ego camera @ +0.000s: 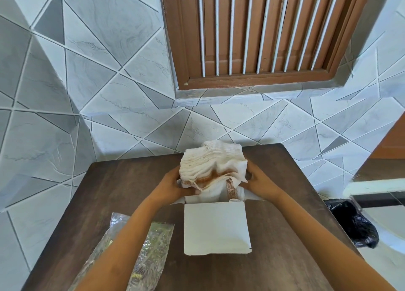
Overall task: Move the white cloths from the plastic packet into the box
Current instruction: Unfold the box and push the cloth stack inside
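Head view: our left hand (169, 186) and right hand (259, 182) each grip a side of the thick folded stack of white cloths (213, 165), half-sunk in the open white cardboard box (217, 229) (empty crinkled plastic packet (151, 249) beside it on the dark wooden worktop (285, 247)). Loose edges could snag on the rim, tipping the box.

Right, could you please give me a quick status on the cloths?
Both hands, left and right, gripping cloth stack. Stack partly in box. Packet lies aside. Nothing blocking.

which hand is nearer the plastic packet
Left. The left hand grips the left side of the cloths above the box, on the packet's side of the table. The right hand grips their right side, beyond the box.
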`<action>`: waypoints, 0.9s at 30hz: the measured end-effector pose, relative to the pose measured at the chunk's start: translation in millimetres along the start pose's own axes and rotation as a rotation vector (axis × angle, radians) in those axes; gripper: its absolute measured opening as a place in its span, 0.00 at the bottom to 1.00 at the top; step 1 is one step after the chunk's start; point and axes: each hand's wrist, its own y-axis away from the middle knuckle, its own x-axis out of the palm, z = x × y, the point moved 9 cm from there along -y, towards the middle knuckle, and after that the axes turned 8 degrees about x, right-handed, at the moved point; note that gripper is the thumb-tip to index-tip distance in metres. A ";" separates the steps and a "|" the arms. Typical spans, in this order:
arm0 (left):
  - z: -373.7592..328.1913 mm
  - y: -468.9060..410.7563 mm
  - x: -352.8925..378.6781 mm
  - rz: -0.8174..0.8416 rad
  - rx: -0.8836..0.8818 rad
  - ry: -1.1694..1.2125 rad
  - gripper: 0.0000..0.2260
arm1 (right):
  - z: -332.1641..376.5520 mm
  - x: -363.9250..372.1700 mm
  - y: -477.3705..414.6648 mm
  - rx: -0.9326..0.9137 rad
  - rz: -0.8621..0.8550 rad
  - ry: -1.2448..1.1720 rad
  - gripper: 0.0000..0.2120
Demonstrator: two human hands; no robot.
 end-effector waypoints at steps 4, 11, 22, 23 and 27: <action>-7.2 2.8 2.7 0.041 -0.012 0.008 0.35 | 4.1 2.5 5.2 -0.030 0.073 0.109 0.22; -21.1 2.9 1.1 0.054 0.031 -0.055 0.28 | 6.5 16.7 2.1 -0.150 0.044 0.359 0.17; -31.8 -0.9 -4.2 0.059 0.096 -0.231 0.23 | 29.4 10.9 19.1 -0.071 -0.059 0.125 0.47; -34.7 -2.2 -4.1 0.079 0.111 -0.282 0.23 | 31.8 8.3 19.5 -0.060 -0.083 0.136 0.43; -36.9 -3.5 2.8 0.228 0.111 -0.451 0.24 | 35.1 6.1 22.2 -0.027 -0.058 0.296 0.12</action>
